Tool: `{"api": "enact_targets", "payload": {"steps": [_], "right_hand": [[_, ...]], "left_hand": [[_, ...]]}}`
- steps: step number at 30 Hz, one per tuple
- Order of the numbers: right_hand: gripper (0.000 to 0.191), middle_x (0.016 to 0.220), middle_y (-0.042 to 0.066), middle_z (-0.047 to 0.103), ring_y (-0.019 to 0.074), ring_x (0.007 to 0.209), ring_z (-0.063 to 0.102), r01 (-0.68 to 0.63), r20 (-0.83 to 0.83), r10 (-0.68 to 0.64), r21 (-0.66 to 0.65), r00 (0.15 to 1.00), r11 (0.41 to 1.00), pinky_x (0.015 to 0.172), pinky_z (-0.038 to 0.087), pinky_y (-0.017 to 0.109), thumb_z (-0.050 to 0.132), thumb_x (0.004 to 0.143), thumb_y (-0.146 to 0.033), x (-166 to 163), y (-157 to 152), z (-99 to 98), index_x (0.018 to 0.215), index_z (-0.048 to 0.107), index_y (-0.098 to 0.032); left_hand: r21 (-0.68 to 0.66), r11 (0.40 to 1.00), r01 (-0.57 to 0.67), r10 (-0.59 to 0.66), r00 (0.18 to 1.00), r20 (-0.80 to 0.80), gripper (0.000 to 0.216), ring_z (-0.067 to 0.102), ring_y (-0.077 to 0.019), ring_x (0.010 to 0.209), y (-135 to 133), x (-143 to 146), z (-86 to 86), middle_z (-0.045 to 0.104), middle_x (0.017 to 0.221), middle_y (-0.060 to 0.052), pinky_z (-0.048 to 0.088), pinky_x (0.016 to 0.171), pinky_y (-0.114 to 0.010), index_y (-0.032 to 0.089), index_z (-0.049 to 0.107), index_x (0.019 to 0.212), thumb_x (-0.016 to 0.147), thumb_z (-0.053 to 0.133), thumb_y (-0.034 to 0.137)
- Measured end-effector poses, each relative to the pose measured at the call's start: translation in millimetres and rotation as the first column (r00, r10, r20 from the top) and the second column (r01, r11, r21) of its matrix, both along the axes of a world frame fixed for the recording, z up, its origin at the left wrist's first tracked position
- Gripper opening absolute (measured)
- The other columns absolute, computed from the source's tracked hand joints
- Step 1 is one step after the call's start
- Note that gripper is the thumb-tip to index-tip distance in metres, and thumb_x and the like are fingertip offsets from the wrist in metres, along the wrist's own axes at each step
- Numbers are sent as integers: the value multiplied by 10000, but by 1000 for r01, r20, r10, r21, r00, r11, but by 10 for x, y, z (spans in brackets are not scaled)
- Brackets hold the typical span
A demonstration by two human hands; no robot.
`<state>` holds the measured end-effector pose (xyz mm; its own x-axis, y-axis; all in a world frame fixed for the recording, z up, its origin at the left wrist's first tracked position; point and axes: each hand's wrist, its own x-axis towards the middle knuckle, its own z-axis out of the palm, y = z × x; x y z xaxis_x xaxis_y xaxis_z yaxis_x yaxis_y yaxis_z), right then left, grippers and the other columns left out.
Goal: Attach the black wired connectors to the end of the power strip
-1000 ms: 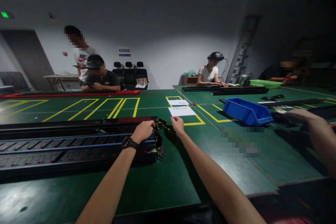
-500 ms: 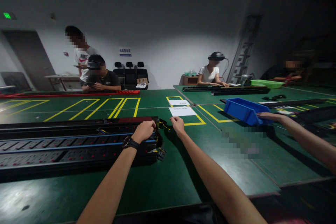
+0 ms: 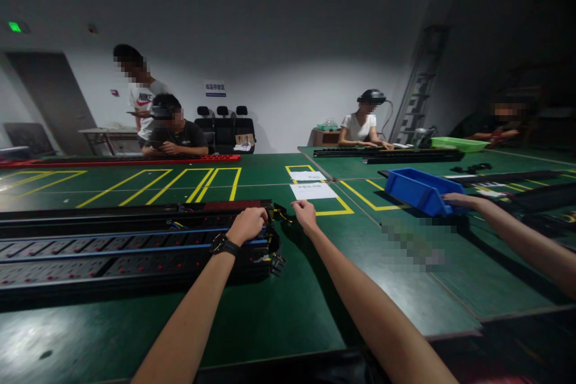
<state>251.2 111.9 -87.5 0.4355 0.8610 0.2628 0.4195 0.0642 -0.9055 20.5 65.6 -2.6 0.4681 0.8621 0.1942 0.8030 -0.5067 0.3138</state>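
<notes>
Left hand (image 3: 247,225) half-curled on power strips (image 3: 135,242), likely steadying their wired end | right hand (image 3: 305,215) fingertips close, near yellow wires (image 3: 283,216) | either gripping? Can't tell

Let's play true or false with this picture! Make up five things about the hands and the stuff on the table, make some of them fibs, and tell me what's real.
1. The left arm wears a dark watch. True.
2. The person's two hands are clasped together. False: the left hand is at the end of the black rails, and the right hand is apart from it.
3. Another person's hand is at the blue bin. True.
4. The light green tray is closer to us than the blue bin. False: the light green tray is farther away.
5. White paper lies on the green table. True.
</notes>
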Motion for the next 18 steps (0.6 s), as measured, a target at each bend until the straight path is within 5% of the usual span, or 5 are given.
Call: {"api": "enact_targets", "payload": {"steps": [18], "right_hand": [[262,891,80,781,243,864,687,3,14,-3,27,1000,1000,786,503,318,566,787,-308,-7,16,-22,840,795,-193]], "left_hand": [[19,1000,17,-17,1000,-2,319,706,-218,1029,36,-9,-50,778,1059,-61,503,941,-302,232,758,962,856,482,115]]}}
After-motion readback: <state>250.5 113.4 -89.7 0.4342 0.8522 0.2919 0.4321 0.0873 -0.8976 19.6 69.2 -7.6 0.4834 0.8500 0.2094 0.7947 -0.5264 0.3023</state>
